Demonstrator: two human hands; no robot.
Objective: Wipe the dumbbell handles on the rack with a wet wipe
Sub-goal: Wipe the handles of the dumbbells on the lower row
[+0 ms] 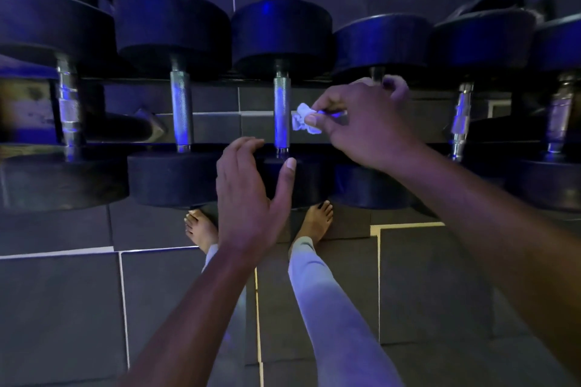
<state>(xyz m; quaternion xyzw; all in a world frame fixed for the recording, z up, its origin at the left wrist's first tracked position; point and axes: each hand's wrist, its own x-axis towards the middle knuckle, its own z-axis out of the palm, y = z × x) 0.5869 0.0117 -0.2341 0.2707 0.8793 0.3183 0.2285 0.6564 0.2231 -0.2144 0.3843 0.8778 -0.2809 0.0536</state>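
A row of dumbbells lies on a rack [314,85] under dim blue light, each with black round heads and a knurled steel handle running away from the viewer. The centre dumbbell's handle [281,113] sits at about 12 o'clock from the person's feet, between a far head [282,31] and a near head [301,181].

The right hand [355,126] reaches in from 4 o'clock and pinches a crumpled white wipe [303,119] between thumb and curled fingers. The wipe is just to the 3 o'clock side of the centre handle, very close to it (whether it touches the steel cannot be told). The hand's far fingers lie near the handle of the next dumbbell [377,72] to the right, most of which the hand hides.

The left hand [251,195] comes up from 7 o'clock with its fingers straight and together and the thumb spread wide; it holds nothing. It lies over the near head of the centre dumbbell, the thumb tip near the handle's near end; contact with the head cannot be told.

Another handle [181,110] stands at 9 o'clock from the centre one, and more dumbbells sit at 3 o'clock. Below, bare feet [314,220] and pale trouser legs [333,308] stand on dark floor tiles [63,308].
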